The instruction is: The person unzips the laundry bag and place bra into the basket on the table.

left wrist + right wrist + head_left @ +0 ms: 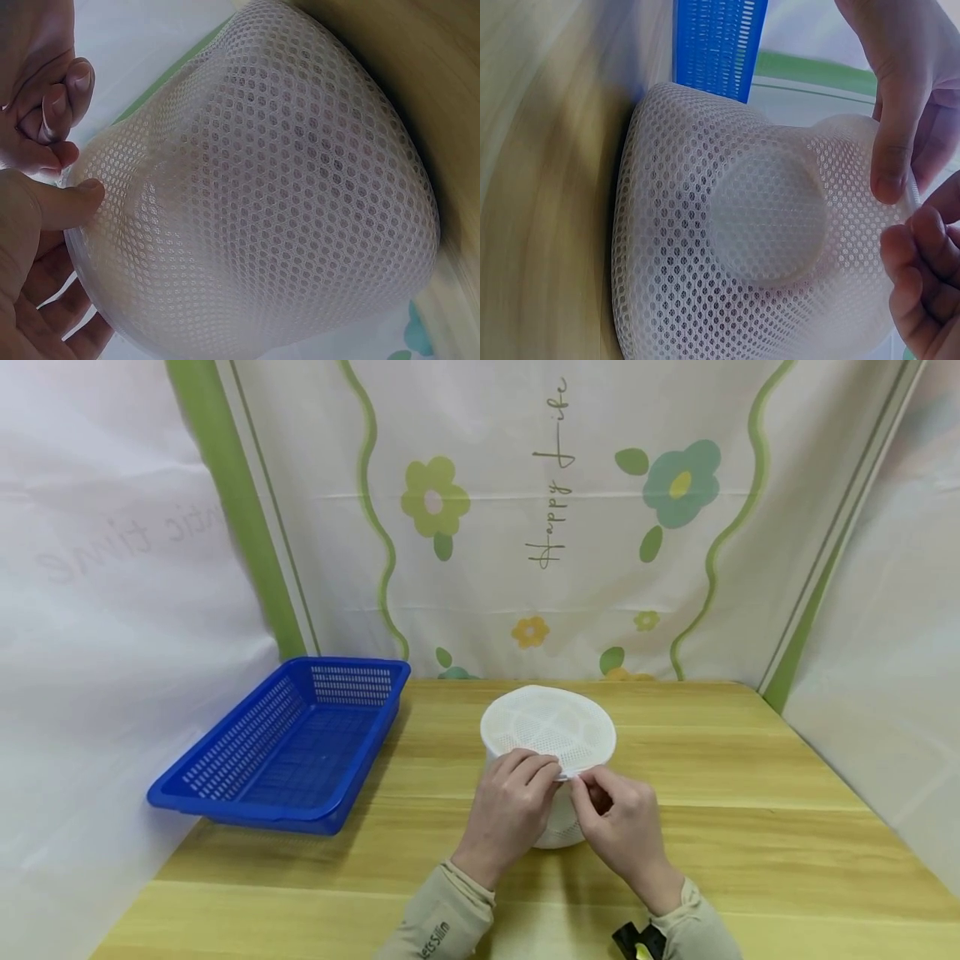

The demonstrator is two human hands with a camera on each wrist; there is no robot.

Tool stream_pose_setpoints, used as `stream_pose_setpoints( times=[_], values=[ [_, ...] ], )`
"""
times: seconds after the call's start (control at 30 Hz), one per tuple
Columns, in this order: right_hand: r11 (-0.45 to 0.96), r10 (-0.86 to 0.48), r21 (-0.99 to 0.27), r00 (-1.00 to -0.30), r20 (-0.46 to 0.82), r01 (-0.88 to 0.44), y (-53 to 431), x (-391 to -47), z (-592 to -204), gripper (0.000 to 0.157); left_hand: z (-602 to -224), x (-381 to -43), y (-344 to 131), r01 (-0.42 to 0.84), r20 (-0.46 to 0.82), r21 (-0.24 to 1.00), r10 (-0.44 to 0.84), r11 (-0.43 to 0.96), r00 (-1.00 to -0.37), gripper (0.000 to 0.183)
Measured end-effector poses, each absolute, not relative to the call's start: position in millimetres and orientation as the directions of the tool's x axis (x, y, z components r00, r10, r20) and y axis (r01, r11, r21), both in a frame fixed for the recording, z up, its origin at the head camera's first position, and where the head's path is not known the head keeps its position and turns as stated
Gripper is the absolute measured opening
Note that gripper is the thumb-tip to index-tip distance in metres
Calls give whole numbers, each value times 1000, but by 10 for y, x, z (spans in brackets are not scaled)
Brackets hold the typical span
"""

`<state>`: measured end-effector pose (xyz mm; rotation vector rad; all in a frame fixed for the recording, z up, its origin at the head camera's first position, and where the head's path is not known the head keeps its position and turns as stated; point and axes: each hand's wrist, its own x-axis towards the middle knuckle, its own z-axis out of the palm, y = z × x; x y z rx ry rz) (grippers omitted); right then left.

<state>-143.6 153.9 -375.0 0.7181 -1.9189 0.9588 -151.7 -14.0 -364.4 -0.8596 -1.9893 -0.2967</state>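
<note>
A white mesh laundry bag [547, 718], round with a flat top, stands upright on the wooden table. My left hand [510, 806] grips its near rim, fingers over the top and thumb [71, 202] against the mesh side. Just to the right, my right hand [622, 822] pinches at the same rim with thumb and forefinger; the small part between those fingertips is hidden. In the right wrist view, a pale round patch [769, 217] shows on the bag's side, and the mesh sags inward near the hands.
At the left of the table sits a blue plastic basket [330, 818] with slotted walls. Printed curtains [570, 602] enclose the back and both sides. A black strap piece [636, 941] is at my right wrist, by the sleeve cuff.
</note>
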Motion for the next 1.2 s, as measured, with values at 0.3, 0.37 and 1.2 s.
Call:
stream_pose_setpoints(
  times=[0.3,0.37,1.2],
  values=[
    [570,-96,-331,-461,882,-752,1546,-1436,-3756,18,-3644,-1518,-141,671,833,-151,459,726,-308,12],
    [578,-88,-329,-458,885,-747,1544,-1435,-3757,17,-3644,-1520,-145,666,835,-160,460,728,-302,12],
    [564,-51,-333,-435,899,-756,1560,-1435,-3747,18,-3634,-1521,-140,667,849,-138,434,732,-301,11]
  ],
)
